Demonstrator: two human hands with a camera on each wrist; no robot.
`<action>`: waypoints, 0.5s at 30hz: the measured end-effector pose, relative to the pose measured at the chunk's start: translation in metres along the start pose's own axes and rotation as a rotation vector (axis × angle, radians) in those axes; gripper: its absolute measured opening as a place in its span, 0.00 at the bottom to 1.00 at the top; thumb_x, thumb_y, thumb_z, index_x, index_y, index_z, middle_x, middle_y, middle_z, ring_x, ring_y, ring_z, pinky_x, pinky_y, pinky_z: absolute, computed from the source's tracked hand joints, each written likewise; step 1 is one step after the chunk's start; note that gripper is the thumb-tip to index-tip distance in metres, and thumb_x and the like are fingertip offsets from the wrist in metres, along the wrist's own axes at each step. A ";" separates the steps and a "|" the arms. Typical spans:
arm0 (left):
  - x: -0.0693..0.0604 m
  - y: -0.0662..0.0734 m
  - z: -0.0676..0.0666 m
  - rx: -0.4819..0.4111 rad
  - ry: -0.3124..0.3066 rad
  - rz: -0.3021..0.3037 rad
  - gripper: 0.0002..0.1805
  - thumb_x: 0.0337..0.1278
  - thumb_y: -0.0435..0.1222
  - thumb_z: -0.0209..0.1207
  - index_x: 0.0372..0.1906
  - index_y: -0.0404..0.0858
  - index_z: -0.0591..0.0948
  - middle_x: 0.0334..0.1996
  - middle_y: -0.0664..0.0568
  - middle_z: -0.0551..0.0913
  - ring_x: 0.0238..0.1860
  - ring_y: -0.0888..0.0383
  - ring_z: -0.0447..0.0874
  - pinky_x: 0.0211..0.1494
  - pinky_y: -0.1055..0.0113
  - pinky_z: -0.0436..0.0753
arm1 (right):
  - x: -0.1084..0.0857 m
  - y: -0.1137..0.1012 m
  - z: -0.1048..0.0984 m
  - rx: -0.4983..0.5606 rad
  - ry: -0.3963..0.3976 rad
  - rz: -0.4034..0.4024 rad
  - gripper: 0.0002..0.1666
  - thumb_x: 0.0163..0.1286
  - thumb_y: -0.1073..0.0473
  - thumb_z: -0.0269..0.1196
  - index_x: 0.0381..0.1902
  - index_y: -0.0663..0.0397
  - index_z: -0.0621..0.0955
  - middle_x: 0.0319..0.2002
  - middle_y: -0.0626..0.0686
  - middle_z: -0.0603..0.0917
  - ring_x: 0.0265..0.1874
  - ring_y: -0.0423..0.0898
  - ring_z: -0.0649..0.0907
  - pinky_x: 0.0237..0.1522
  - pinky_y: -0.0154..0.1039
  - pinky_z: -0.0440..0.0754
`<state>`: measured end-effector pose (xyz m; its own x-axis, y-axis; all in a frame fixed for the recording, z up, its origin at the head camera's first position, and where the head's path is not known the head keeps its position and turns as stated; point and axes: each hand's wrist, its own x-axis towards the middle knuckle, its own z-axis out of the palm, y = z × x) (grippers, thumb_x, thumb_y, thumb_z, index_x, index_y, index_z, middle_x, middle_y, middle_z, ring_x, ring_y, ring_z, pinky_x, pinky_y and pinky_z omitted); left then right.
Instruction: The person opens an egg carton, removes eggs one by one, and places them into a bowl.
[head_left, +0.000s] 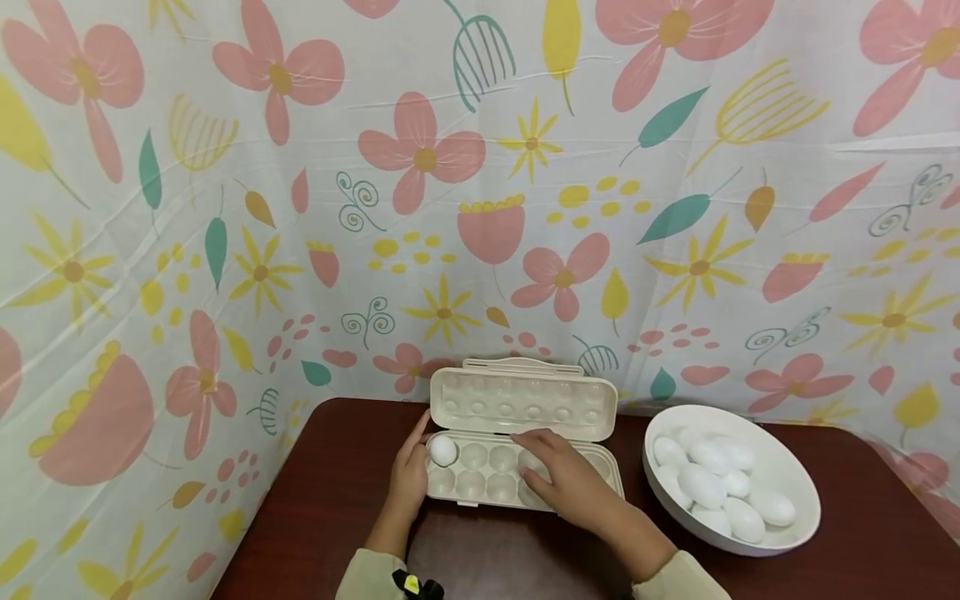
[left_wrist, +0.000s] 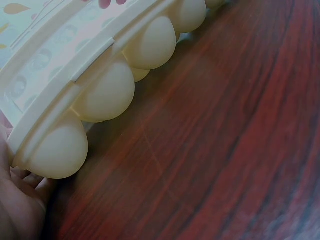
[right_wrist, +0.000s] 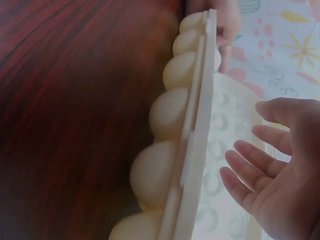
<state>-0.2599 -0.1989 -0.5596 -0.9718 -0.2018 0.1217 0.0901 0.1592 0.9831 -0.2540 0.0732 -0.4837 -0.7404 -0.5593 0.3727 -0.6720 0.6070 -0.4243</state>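
A cream plastic egg carton point(head_left: 487, 502) lies on the table with its lid point(head_left: 525, 425) raised at the back. A single white egg point(head_left: 443, 451) sits in the back-left cup. My left hand point(head_left: 408, 475) holds the carton's left end, and the left wrist view shows its fingers point(left_wrist: 31, 179) beneath the rim beside the end cup. Over the right half of the carton hovers my right hand point(head_left: 566, 483), fingers spread and relaxed, nothing in them. The right wrist view shows that hand's bare palm point(right_wrist: 287, 200). It hides several cups in the head view.
To the right of the carton stands a white bowl point(head_left: 806, 508) holding several white eggs point(head_left: 702, 486). The dark red-brown wooden table point(head_left: 300, 517) ends at a flower-patterned cloth point(head_left: 420, 267) behind and at the left.
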 end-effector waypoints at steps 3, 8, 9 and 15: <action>-0.006 0.016 -0.002 0.008 -0.019 0.002 0.31 0.74 0.28 0.35 0.78 0.47 0.64 0.57 0.41 0.83 0.59 0.47 0.79 0.66 0.51 0.72 | 0.003 -0.004 0.003 0.010 -0.031 0.012 0.29 0.71 0.56 0.64 0.69 0.52 0.76 0.60 0.51 0.79 0.60 0.52 0.80 0.59 0.53 0.79; -0.013 0.034 -0.005 0.019 -0.029 0.019 0.31 0.74 0.28 0.36 0.78 0.45 0.65 0.57 0.39 0.83 0.60 0.46 0.79 0.67 0.50 0.71 | 0.009 -0.012 0.013 0.037 -0.083 0.065 0.30 0.72 0.55 0.64 0.70 0.49 0.75 0.62 0.51 0.78 0.62 0.53 0.79 0.59 0.54 0.79; -0.013 0.034 -0.005 0.017 -0.031 0.018 0.31 0.74 0.28 0.36 0.78 0.45 0.65 0.57 0.39 0.83 0.60 0.45 0.79 0.67 0.50 0.71 | 0.010 -0.014 0.016 0.043 -0.087 0.070 0.30 0.72 0.55 0.64 0.70 0.49 0.75 0.63 0.51 0.78 0.63 0.53 0.79 0.60 0.54 0.78; -0.014 0.034 -0.005 0.015 -0.040 0.017 0.31 0.74 0.27 0.36 0.78 0.45 0.65 0.57 0.39 0.83 0.59 0.46 0.79 0.65 0.52 0.72 | 0.017 -0.023 0.029 0.084 -0.108 0.057 0.29 0.71 0.56 0.63 0.69 0.52 0.76 0.62 0.53 0.78 0.63 0.55 0.78 0.62 0.55 0.77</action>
<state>-0.2422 -0.1956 -0.5269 -0.9781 -0.1607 0.1326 0.1037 0.1765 0.9788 -0.2511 0.0334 -0.4921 -0.7690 -0.5853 0.2569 -0.6220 0.5925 -0.5119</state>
